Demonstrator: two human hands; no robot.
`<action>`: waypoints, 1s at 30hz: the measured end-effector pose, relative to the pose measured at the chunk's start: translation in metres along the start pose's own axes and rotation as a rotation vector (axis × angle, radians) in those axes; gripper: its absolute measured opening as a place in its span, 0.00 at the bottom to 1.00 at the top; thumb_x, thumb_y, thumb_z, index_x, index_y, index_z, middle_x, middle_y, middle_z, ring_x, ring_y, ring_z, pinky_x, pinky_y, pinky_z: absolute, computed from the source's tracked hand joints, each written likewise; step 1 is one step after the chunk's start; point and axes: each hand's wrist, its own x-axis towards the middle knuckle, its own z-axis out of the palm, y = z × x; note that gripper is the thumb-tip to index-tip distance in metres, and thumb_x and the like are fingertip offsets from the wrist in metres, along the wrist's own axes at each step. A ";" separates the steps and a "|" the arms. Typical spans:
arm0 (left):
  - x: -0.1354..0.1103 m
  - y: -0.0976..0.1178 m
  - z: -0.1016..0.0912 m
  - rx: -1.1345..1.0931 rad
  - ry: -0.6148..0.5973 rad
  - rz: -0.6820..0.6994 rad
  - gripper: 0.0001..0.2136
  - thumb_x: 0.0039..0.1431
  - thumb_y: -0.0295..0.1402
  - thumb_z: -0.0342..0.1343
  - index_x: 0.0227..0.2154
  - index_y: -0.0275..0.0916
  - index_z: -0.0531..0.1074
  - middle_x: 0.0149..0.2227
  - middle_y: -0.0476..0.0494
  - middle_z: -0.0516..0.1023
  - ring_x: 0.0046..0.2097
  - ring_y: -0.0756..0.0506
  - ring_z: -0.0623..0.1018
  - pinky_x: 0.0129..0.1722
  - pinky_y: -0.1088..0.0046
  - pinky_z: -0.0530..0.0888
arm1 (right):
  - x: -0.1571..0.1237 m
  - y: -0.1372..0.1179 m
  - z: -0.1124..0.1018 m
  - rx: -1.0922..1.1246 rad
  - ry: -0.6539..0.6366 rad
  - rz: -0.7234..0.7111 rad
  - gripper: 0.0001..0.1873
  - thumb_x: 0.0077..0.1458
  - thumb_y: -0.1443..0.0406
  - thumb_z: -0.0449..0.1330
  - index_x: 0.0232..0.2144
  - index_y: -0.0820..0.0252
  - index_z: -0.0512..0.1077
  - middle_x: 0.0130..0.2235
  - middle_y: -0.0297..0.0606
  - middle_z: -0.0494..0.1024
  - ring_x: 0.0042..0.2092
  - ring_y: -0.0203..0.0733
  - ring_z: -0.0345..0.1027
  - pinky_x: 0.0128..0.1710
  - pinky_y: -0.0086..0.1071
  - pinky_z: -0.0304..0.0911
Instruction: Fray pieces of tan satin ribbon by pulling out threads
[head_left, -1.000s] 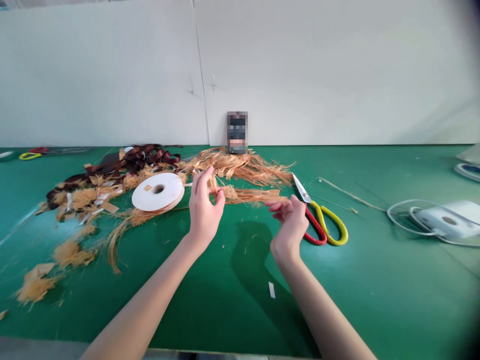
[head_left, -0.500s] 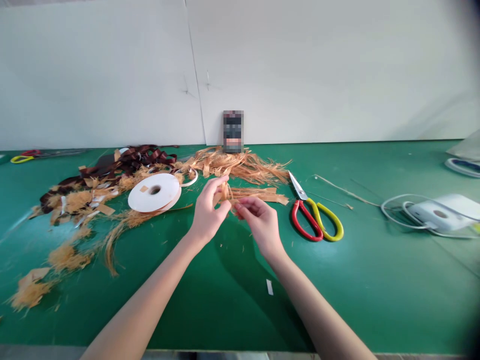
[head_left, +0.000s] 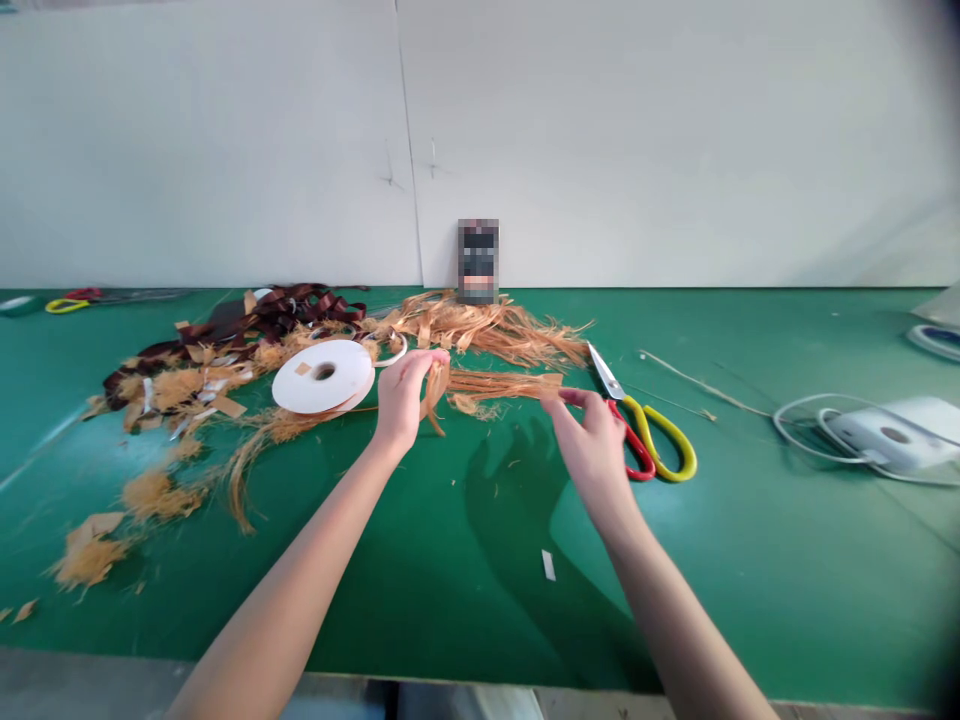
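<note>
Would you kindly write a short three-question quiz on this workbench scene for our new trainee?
1. What does the left hand hold?
2. True or false: the white ribbon spool sits to the left of that hand.
3. Which of these lies nearest the right hand: A, the white corded device; B, the red-and-yellow-handled scissors; C, the spool?

Key: 1, frayed tan fibre strands; 2, true; 3, B.

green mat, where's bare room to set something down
Bare green mat lies in front of the left hand and right hand, with only a small white strip and specks. More lies right of the red-and-yellow scissors, in front of the white device. It's crowded left of the left hand, around the white spool and tan fibres.
</note>
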 end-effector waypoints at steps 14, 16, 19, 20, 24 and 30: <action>0.007 -0.006 -0.005 0.018 -0.152 0.021 0.08 0.49 0.31 0.58 0.33 0.37 0.76 0.43 0.40 0.79 0.42 0.45 0.77 0.46 0.66 0.71 | 0.035 0.066 -0.064 -0.820 -0.174 -0.006 0.21 0.49 0.64 0.54 0.44 0.73 0.68 0.42 0.57 0.73 0.41 0.54 0.69 0.37 0.39 0.62; 0.009 -0.010 -0.008 0.057 -0.195 0.053 0.08 0.49 0.31 0.58 0.34 0.37 0.75 0.45 0.40 0.78 0.42 0.45 0.77 0.44 0.67 0.71 | 0.043 0.063 -0.068 -0.809 -0.248 0.082 0.18 0.43 0.61 0.57 0.37 0.67 0.71 0.35 0.52 0.75 0.36 0.53 0.70 0.31 0.37 0.62; 0.011 -0.013 -0.011 0.064 -0.229 0.056 0.09 0.50 0.31 0.57 0.36 0.37 0.74 0.47 0.39 0.77 0.41 0.46 0.77 0.42 0.68 0.73 | 0.049 0.061 -0.076 -0.789 -0.316 0.188 0.07 0.43 0.62 0.56 0.24 0.59 0.70 0.26 0.46 0.73 0.32 0.52 0.70 0.27 0.36 0.59; 0.012 -0.013 -0.012 0.068 -0.230 0.056 0.10 0.50 0.31 0.57 0.36 0.37 0.74 0.47 0.39 0.77 0.41 0.46 0.77 0.41 0.68 0.73 | 0.050 0.061 -0.078 -0.780 -0.310 0.209 0.06 0.44 0.62 0.54 0.21 0.58 0.69 0.26 0.45 0.72 0.31 0.51 0.70 0.27 0.37 0.59; 0.013 -0.011 -0.014 0.117 -0.252 0.089 0.10 0.51 0.30 0.57 0.37 0.37 0.74 0.48 0.39 0.77 0.38 0.47 0.77 0.40 0.68 0.74 | 0.044 0.065 -0.087 -0.711 -0.245 0.218 0.11 0.48 0.57 0.53 0.18 0.53 0.64 0.25 0.46 0.71 0.31 0.51 0.69 0.27 0.39 0.57; 0.013 -0.007 -0.016 0.202 -0.329 0.095 0.13 0.52 0.27 0.55 0.41 0.39 0.74 0.47 0.40 0.78 0.35 0.47 0.78 0.38 0.68 0.75 | 0.032 0.073 -0.091 -0.701 -0.102 0.091 0.14 0.54 0.52 0.47 0.27 0.55 0.62 0.26 0.43 0.69 0.31 0.52 0.68 0.27 0.37 0.58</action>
